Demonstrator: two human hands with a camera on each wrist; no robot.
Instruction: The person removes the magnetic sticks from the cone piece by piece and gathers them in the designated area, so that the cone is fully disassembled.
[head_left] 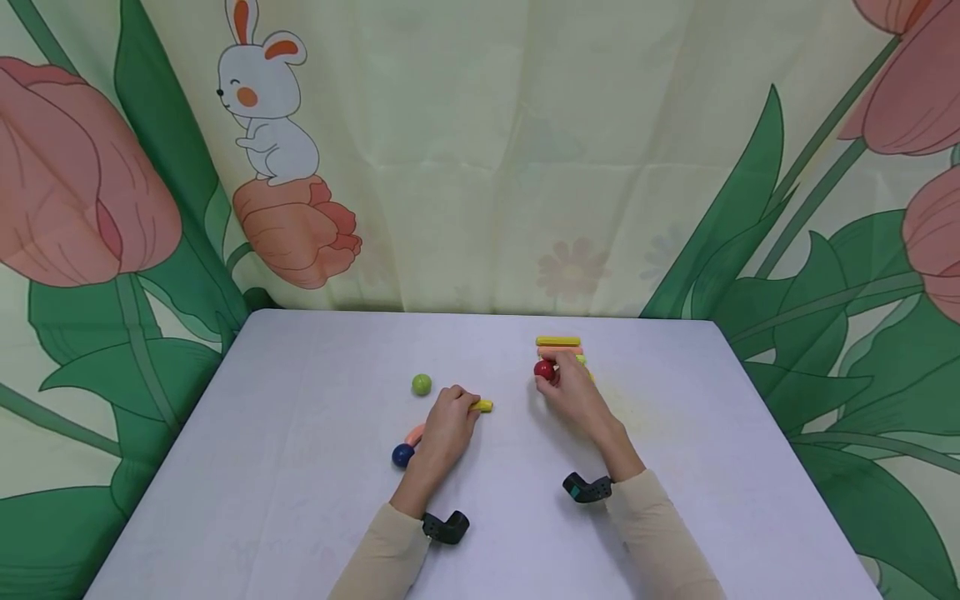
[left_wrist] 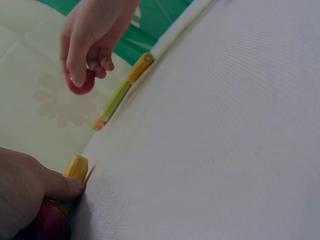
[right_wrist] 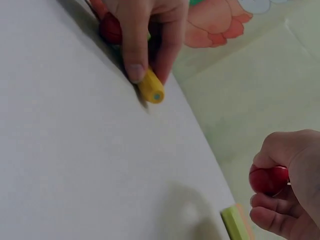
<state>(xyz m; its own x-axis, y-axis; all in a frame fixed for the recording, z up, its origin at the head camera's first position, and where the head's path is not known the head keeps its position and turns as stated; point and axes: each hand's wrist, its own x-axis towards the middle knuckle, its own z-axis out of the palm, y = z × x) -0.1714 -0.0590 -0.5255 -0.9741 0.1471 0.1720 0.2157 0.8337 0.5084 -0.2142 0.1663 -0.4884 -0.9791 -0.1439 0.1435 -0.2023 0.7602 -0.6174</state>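
Note:
The left hand [head_left: 445, 429] pinches a yellow stick [head_left: 482, 406] on the table; in the right wrist view the stick's end [right_wrist: 154, 95] pokes out past the fingertips. Beside that hand lie a red ball [right_wrist: 111, 29], a blue ball [head_left: 402, 455] and a pink curved piece [head_left: 415, 434], partly covered by the hand. Held between thumb and fingers of the right hand [head_left: 573, 396] is another red ball [head_left: 544, 370], raised above the table in the left wrist view [left_wrist: 81, 82]. Just behind it are sticks: yellow [head_left: 558, 341], pink [head_left: 551, 351] and green [left_wrist: 117, 101], partly hidden.
A green ball [head_left: 422, 384] lies behind the left hand. The white table [head_left: 300, 467] ends at a back edge against a printed curtain [head_left: 465, 167] with a rabbit and tulips. Black wrist cameras [head_left: 587, 487] sit on both wrists.

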